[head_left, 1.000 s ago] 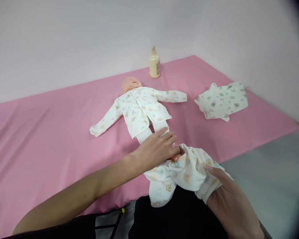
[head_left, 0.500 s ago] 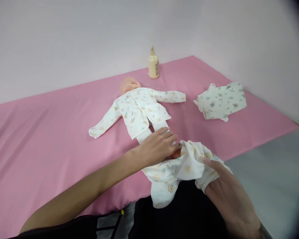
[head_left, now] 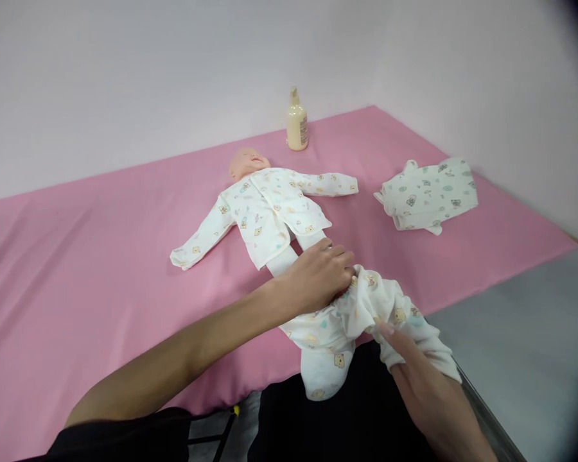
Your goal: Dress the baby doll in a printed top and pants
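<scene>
A baby doll (head_left: 245, 164) lies on its back in a white printed jacket (head_left: 270, 202), its white-covered legs (head_left: 282, 260) toward me. My left hand (head_left: 320, 273) is closed around the lower end of one leg, its fingertips at the gathered edge of white printed baby pants (head_left: 325, 372). The foot is mostly hidden under that hand. My right hand (head_left: 426, 391) grips the pants, thumb on top, with one pant leg bunched over its fingers. The other pant leg hangs past the table's front edge.
A pump bottle (head_left: 297, 128) of pale yellow liquid stands at the back of the pink-covered table (head_left: 101, 256). A folded white printed garment (head_left: 431, 196) lies at the right. Walls border the table behind. The front edge is close to my body.
My left hand has moved slightly right and up against the pants' opening, covering the reddish foot seen before. My right hand has shifted lower, and the pants have moved a little right.
</scene>
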{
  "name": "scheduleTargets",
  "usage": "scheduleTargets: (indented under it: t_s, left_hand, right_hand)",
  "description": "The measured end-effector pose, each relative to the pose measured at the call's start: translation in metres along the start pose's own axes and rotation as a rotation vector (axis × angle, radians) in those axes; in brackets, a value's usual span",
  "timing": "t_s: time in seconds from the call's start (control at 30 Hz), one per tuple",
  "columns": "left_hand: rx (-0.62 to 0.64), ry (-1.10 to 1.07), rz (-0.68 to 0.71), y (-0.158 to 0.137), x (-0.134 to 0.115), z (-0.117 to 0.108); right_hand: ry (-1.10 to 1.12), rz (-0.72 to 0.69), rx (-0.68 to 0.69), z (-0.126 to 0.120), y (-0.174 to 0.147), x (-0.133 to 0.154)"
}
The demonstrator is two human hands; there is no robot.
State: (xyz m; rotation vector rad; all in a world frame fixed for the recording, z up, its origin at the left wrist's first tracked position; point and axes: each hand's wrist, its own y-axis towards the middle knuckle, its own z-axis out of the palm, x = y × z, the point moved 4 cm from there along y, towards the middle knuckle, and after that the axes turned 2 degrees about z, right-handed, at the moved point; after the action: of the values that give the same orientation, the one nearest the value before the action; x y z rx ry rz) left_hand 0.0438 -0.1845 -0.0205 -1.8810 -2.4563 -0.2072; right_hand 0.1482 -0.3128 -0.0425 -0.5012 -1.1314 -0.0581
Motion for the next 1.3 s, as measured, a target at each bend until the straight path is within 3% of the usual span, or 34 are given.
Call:
scheduleTargets:
  t_s: [0.3,0.47,0.57,0.67,0.73,0.87,1.0,1.17,1.3]
  left_hand:
    - [-0.052,-0.078,-0.098,0.0,0.008,-0.001]
    - [-0.116,-0.093,-0.147,-0.002,0.005,0.0]
    - [-0.189,-0.038,-0.237,-0.012,-0.002,-0.001]
    - [-0.176,-0.059,-0.402,-0.024,-0.007,-0.005]
    - [-0.115,-0.233,-0.491,-0.031,-0.01,-0.01]
    - [0.021,-0.844,-0.618,-0.036,-0.015,-0.02]
    - [0.111,-1.247,-0.67,-0.033,-0.016,-0.022]
    - [0.168,-1.507,-0.639,-0.03,-0.012,-0.009]
    - [0.163,-1.499,-0.565,-0.026,-0.009,-0.013]
  right_hand:
    - [-0.006,-0.007,-0.129,0.005,0.014,-0.005]
    - [0.164,0.039,-0.044,0.006,0.02,-0.01]
    - [0.219,0.087,-0.035,0.006,0.022,-0.012]
    - [0.276,0.119,-0.069,0.005,0.022,-0.014]
    - [0.308,0.123,-0.083,0.006,0.022,-0.015]
    - [0.316,0.12,-0.088,0.008,0.021,-0.017]
    - [0.296,0.143,-0.123,0.007,0.022,-0.017]
    - [0.318,0.176,-0.066,0.012,0.02,-0.014]
    - [0.305,0.19,-0.065,0.014,0.017,-0.014]
